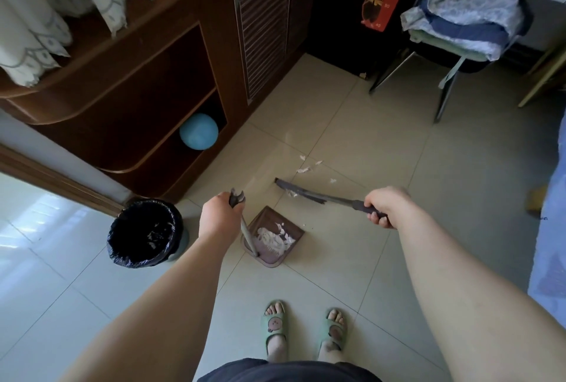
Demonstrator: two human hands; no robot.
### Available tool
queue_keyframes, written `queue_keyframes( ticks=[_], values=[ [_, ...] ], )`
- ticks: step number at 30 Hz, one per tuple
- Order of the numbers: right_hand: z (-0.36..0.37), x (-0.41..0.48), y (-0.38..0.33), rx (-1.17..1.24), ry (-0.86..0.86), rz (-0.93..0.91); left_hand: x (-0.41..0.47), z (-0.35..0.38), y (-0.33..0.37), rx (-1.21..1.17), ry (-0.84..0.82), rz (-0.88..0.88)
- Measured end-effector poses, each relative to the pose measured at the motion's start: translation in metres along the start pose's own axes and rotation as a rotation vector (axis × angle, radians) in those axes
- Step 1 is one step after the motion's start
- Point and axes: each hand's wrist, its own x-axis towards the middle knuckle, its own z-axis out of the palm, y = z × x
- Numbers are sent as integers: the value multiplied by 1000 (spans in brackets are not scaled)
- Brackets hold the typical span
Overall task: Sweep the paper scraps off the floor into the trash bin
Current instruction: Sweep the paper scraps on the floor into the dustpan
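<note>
My left hand [218, 216] grips the top of the long handle of a brown dustpan [273, 241], which rests on the tile floor and holds a heap of white paper scraps [274, 239]. My right hand [385, 205] holds the dark handle of a broom [301, 193]; its bristle head lies low just beyond the dustpan's mouth with a scrap against it. A few loose paper scraps [306, 168] lie on the tiles just past the broom. The trash bin [144, 233], lined with a black bag and holding some scraps, stands left of the dustpan.
A brown wooden cabinet [153, 81] with a blue ball [198, 131] on its low shelf runs along the left. A metal-legged chair [450, 53] piled with folded cloth stands at the back right. Blue bedding [551, 228] borders the right edge. My feet in green slippers [303, 328] stand behind the dustpan.
</note>
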Motion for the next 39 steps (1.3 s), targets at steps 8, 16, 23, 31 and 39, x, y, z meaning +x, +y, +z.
queue_keyframes(
  ticks=[8, 16, 23, 31, 39],
  values=[
    [29, -2, 14, -107, 11, 27, 3, 5, -3, 30, -15, -3],
    [-27, -32, 5, -262, -129, 16, -2, 5, -10, 70, -16, 28],
    [-30, -46, 39, -167, 16, -26, -18, 0, -20, 88, -37, 114],
    [-6, -41, 81, 17, 125, 25, -25, -15, -37, 141, -46, 202],
    [14, -46, 114, 83, 46, 122, -43, -24, -58, 197, -60, 224]
  ],
)
